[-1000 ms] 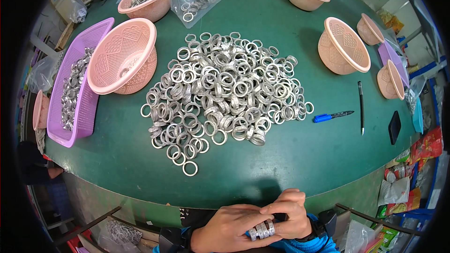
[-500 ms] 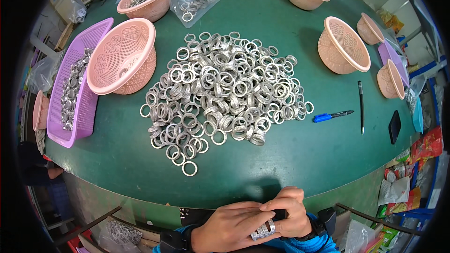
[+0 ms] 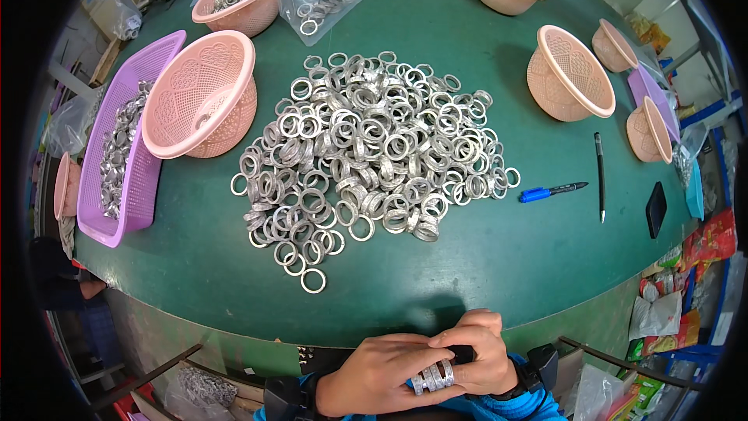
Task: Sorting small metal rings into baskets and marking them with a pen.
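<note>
Close to the table's near edge, my left hand (image 3: pixel 382 374) curls around a short row of silver metal rings (image 3: pixel 432 377). My right hand (image 3: pixel 478 349) meets it from the other side, its fingers bent over the same rings. Several rings show side by side between the two hands; the fingers hide the rest of the row. Beyond my hands, a large heap of loose metal rings (image 3: pixel 374 148) covers the middle of the green table (image 3: pixel 483 273). One ring (image 3: pixel 313 281) lies at the heap's near edge.
Left stand a purple basket (image 3: pixel 140 187) of metal parts and a pink basket (image 3: pixel 199 101). A clear bag (image 3: pixel 319 0) holds rings at the back. On the right are another pink basket (image 3: pixel 569 74), a blue marker (image 3: pixel 552 192), a black pen (image 3: pixel 600 179) and a dark phone (image 3: pixel 656 210).
The rings between my hands have shifted slightly left and up, and more of their faces show. Both hands stay almost in place. The heap looks unchanged.
</note>
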Demonstrator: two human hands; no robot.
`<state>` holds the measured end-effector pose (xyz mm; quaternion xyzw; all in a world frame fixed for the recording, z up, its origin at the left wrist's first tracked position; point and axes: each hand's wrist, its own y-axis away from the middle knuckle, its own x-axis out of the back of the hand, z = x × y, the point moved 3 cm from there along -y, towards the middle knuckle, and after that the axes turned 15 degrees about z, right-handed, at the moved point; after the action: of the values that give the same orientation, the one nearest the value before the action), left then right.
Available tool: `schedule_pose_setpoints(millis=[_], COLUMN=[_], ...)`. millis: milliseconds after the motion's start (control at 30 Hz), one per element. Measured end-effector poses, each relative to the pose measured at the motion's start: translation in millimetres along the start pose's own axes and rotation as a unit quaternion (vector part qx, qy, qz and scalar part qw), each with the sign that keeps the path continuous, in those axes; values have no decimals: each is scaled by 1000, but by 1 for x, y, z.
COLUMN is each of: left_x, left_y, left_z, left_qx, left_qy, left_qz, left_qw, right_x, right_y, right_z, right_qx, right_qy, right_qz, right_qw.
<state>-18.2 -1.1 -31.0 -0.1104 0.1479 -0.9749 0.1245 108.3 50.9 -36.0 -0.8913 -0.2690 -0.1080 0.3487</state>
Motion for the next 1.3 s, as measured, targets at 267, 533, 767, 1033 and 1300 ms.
schedule_pose_setpoints(millis=[267, 533, 767, 1033, 1300], left_x=[0, 4, 8, 5, 5], left_y=[-3, -3, -9, -12, -11], left_z=[0, -12, -22, -24, -28], left_qx=[23, 4, -6, -1, 15], left_qy=[13, -80, -218, -237, -249], left_qz=[-1, 31, 8, 11, 6], left_qw=[1000, 996, 976, 972, 968], right_x=[1, 27, 113, 118, 94], right_y=[-1, -22, -66, -91, -20], right_z=[1, 7, 75, 96, 34], right_qx=[-10, -41, -96, 111, -197], right_qy=[-7, 9, 446, 538, -5], right_qz=[-5, -81, 86, -194, 104], right_qw=[1000, 996, 886, 813, 975])
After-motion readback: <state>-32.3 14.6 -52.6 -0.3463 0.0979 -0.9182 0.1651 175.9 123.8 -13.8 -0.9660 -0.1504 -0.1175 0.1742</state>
